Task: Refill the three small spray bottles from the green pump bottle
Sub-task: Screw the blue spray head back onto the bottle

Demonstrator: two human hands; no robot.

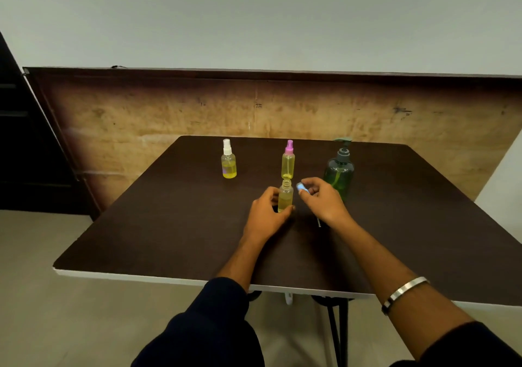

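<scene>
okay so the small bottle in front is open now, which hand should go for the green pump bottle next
Right, probably. The green pump bottle stands just beyond the right hand, though it must first set down the blue spray cap it pinches. The left hand grips the open spray bottle, steadying it.

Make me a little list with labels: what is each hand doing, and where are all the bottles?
left hand: holds the open bottle near its base, upright on the table
right hand: pinches the blue spray cap, off the bottle
white-capped bottle: far left, capped, partly filled with yellow liquid
pink-capped bottle: behind the open one, capped
green pump bottle: far right, untouched
</scene>
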